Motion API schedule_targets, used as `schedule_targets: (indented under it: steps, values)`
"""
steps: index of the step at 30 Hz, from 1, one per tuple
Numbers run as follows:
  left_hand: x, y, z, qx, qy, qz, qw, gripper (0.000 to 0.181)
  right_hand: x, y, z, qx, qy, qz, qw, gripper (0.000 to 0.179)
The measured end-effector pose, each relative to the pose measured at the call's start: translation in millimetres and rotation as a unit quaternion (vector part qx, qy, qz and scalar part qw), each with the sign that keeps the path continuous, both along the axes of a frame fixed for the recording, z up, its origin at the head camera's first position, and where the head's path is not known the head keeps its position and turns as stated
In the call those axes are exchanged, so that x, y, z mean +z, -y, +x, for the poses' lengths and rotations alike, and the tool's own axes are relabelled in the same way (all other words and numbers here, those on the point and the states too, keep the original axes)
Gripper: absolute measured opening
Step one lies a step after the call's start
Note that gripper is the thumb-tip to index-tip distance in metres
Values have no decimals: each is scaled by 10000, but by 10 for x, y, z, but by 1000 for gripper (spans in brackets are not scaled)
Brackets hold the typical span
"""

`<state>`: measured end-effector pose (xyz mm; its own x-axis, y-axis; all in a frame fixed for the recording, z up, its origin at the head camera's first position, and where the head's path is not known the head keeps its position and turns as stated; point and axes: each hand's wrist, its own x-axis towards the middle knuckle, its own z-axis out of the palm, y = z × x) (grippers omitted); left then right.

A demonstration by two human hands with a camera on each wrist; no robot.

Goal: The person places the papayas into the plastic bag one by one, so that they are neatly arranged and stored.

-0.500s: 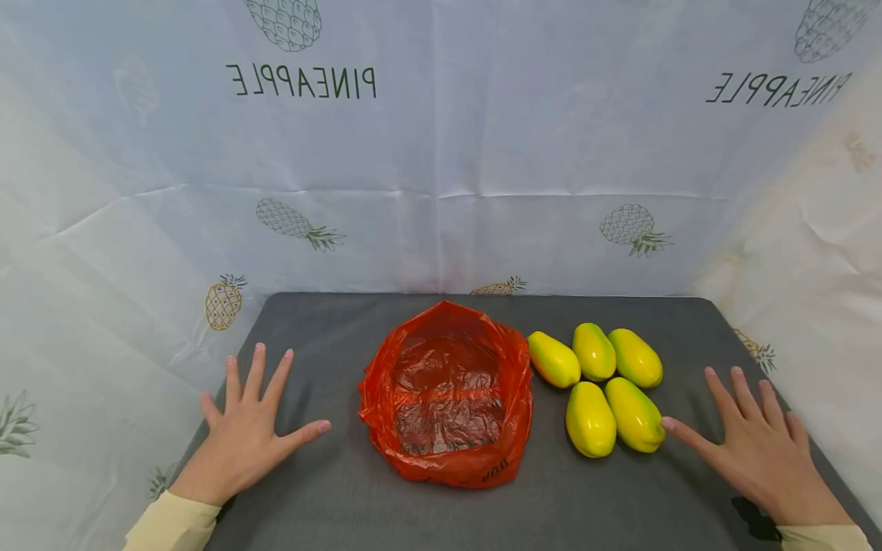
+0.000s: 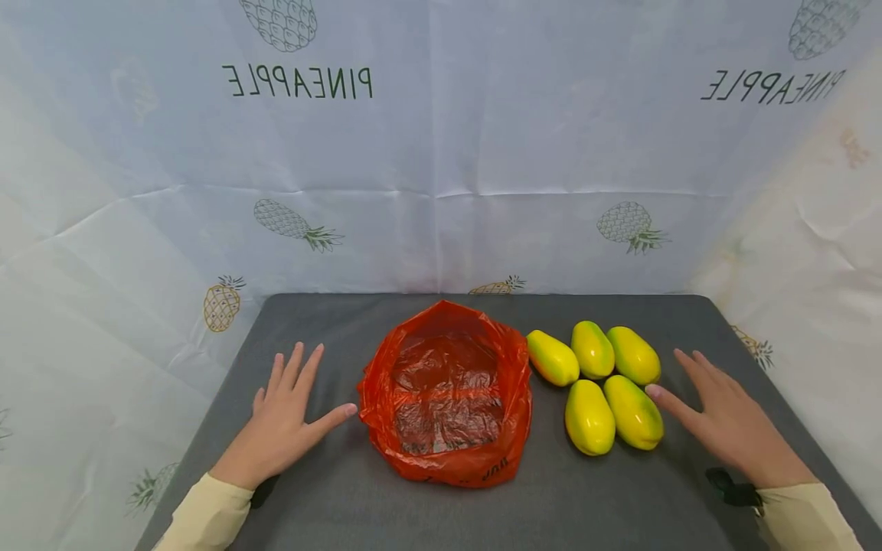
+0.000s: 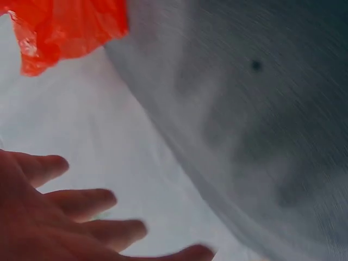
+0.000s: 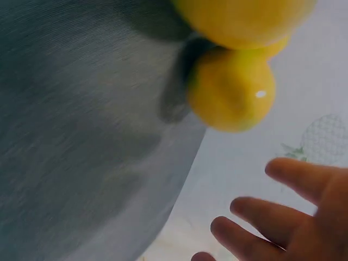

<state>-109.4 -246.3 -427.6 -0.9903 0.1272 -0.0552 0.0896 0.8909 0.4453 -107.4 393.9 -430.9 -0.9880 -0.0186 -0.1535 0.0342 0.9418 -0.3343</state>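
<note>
A red plastic bag [image 2: 455, 468] stands on the grey table with its mouth spread wide, and its inside shows no contents. Just to its right lie several yellow mangoes [image 2: 590, 418] with greenish patches, close together in two rows. My left hand [image 2: 279, 428] hovers left of the bag, fingers spread and holding nothing, the thumb tip near the bag's left side. On the other side, my right hand [image 2: 733, 425] is also spread and holds nothing. Its thumb tip overlaps the edge of the front right mango [image 2: 634, 413] in the head view.
The grey table [image 2: 427, 520] has rounded far corners. Behind it and along both sides hangs a white cloth [image 2: 517, 138] printed with pineapples and mirrored lettering. A dark band [image 2: 733, 490] is on my right wrist, by the pale yellow sleeve.
Both hands have moved inward: the left hand rightward to the bag, the right hand leftward and up to the mangoes. The bag and mangoes have stayed in place.
</note>
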Motion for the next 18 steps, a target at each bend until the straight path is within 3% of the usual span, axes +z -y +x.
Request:
schedule_targets:
  steps: [5,9,15,18]
  values:
    - [8,-171,-169,-111,419,594,9973,114,137,60,-210,13,-178,-134,9998,101]
    - [0,-303,-265,-110,692,1128,9911,109,218,95,-361,50,-31,-73,10000,102]
    - [-15,-469,-294,100,1073,1852,9768,99,267,118,-534,204,300,22,9993,103]
    - [-23,-522,-278,234,1111,1991,9734,101,281,127,-585,259,383,33,9989,103]
